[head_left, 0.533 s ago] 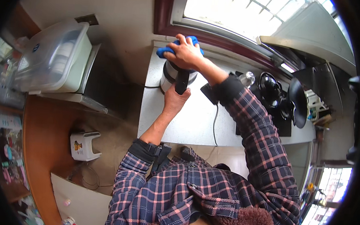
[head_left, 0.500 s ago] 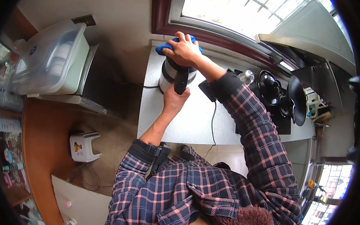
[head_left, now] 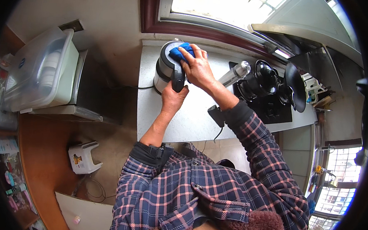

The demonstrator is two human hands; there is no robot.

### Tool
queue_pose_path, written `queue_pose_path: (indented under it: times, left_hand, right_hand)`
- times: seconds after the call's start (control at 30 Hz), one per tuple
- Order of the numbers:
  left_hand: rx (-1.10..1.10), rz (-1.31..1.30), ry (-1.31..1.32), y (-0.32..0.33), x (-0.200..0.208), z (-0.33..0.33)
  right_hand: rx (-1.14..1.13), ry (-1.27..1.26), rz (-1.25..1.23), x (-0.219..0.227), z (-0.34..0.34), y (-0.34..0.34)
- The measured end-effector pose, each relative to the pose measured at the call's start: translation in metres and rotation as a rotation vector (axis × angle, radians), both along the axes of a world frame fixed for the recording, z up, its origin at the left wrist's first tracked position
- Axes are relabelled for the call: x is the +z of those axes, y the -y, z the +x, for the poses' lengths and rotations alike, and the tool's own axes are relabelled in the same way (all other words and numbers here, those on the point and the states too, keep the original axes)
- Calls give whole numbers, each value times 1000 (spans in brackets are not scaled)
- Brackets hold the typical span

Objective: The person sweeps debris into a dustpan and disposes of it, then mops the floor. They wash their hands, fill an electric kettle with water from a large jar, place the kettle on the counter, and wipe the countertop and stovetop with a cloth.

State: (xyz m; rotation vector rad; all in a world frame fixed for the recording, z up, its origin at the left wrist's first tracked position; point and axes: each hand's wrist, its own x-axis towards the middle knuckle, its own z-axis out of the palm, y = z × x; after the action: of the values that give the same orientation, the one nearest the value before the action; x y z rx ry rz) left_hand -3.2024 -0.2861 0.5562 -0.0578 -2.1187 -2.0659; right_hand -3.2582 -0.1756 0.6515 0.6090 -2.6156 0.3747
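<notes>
An electric kettle (head_left: 164, 66) with a silver body and black handle stands near the back left of the white counter. My left hand (head_left: 173, 98) is closed around the lower part of its black handle (head_left: 178, 78). Bunched under the fingers of my right hand (head_left: 199, 68), a blue cloth (head_left: 182, 52) presses on the right side of the kettle's round grey lid (head_left: 169, 49). The lid's left part shows bare. My left palm is hidden behind the handle.
Right of the kettle are a clear bottle (head_left: 238, 72) and a black hob (head_left: 276, 109) with black pans (head_left: 266, 75). A black corded device (head_left: 215, 113) sits at the counter's front. Left, a lidded plastic box (head_left: 49, 70) rests on a cabinet; a white stool (head_left: 84, 157) stands below.
My right hand and the blue cloth have slid from the lid's far side to its right side, uncovering the lid's top. My left hand still grips the handle. The view has shifted slightly.
</notes>
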Motion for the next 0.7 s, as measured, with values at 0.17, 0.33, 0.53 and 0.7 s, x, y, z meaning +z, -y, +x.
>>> queue_pose_path:
  times: [0.17, 0.33, 0.53, 0.7]
  left_hand:
    - [14, -6, 13, -2, -4, -7]
    - [20, -26, -49, -3, 0, -2]
    - [-24, -45, -27, -10, -1, -10]
    - [-74, 0, 88, -28, -7, -24]
  right_hand:
    - [55, -8, -36, -5, 42, 2]
    - [177, 337, -175, 2, 85, -39]
    - [-210, 320, -386, -32, -2, -111]
    - [-564, 524, -24, -102, -124, -143]
